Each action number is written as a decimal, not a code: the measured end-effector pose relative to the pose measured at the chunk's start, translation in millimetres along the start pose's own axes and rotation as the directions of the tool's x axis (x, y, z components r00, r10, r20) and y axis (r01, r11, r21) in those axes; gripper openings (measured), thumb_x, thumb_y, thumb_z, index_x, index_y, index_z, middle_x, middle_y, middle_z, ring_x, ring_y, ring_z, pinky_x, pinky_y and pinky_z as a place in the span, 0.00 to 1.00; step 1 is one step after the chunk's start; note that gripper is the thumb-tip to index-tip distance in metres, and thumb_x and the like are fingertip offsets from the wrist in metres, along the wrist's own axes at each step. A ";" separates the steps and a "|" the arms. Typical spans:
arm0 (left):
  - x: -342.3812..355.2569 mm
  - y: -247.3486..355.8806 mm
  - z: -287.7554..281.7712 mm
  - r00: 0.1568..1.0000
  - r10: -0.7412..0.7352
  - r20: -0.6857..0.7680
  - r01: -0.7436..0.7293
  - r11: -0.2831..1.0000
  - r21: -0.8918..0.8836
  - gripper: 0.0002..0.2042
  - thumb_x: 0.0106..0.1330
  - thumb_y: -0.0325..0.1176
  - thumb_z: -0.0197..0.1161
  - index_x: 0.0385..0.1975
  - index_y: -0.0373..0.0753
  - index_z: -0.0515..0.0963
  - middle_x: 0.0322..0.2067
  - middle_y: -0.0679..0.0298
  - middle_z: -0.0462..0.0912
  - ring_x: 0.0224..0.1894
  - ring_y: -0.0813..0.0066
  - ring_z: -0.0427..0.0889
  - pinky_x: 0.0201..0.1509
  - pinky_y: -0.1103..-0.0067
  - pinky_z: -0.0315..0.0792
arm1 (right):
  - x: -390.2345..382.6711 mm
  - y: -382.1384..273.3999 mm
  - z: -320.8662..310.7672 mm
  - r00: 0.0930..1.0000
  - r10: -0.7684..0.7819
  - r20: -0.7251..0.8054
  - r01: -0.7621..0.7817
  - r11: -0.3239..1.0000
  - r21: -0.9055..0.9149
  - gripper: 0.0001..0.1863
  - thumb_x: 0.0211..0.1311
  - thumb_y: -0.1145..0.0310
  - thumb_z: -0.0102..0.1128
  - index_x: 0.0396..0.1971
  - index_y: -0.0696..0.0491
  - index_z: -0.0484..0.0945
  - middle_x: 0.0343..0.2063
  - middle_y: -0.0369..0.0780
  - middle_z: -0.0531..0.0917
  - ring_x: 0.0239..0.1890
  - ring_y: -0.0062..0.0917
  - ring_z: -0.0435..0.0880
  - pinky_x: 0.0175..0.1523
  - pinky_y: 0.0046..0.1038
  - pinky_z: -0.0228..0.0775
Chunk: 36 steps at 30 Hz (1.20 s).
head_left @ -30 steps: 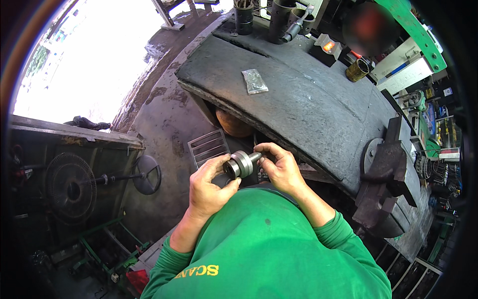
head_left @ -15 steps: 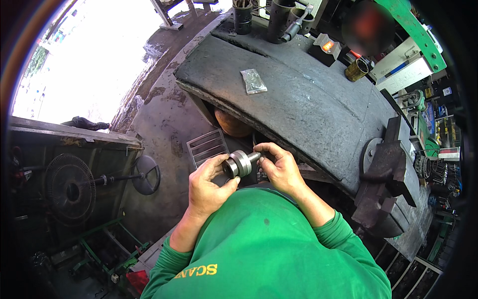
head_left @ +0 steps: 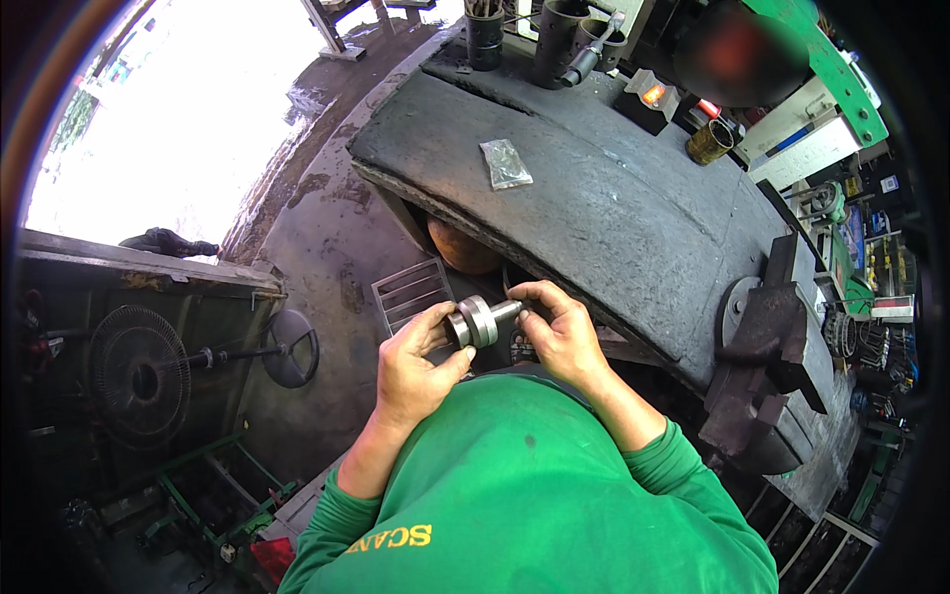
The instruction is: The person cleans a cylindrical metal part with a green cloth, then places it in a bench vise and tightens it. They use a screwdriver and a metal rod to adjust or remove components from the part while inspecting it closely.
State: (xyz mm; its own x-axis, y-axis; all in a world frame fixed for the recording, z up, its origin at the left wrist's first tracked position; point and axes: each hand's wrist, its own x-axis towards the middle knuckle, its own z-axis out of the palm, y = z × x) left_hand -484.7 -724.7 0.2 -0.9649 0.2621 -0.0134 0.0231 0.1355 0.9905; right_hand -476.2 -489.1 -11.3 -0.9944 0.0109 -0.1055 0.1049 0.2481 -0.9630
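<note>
Near the middle, just above my green-shirted belly, I hold a cylindrical steel part [head_left: 476, 320] with a wide ringed body and a narrower shaft. My left hand [head_left: 416, 368] is closed round the wide end, thumb below and fingers above. My right hand [head_left: 560, 342] pinches the tip of the shaft between thumb and fingers. The part is off the dark bench [head_left: 594, 218], close to its front edge. A small clear plastic bag [head_left: 505, 163] lies on the bench top.
A heavy vise [head_left: 767, 346] sits at the right. Black canisters [head_left: 556, 40], a tin [head_left: 709, 141] and tool racks stand behind. At left are a fan [head_left: 140, 376] and a metal panel. A grate [head_left: 409, 292] and rounded brown object [head_left: 455, 247] are below the bench edge.
Both hands keep their grip on the steel part. The part has turned slightly between them, with small shifts of my fingers; little else differs.
</note>
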 end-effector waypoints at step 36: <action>2.3 14.0 -1.3 0.970 0.245 0.002 -0.234 0.925 0.298 0.29 0.52 0.17 0.78 0.57 0.30 0.82 0.49 0.51 0.90 0.51 0.64 0.92 0.58 0.71 0.85 | 2.7 5.3 2.4 1.000 0.004 0.007 -0.005 0.999 0.051 0.17 0.67 0.78 0.58 0.54 0.58 0.83 0.49 0.45 0.87 0.55 0.32 0.86 0.63 0.33 0.76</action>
State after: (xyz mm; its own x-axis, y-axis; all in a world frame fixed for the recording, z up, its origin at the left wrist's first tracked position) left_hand -486.9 -723.5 14.1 -0.9295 0.2888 0.2293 0.3252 0.3490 0.8789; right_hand -478.3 -490.1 -17.2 -0.9938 0.0047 -0.1115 0.1102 0.1988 -0.9738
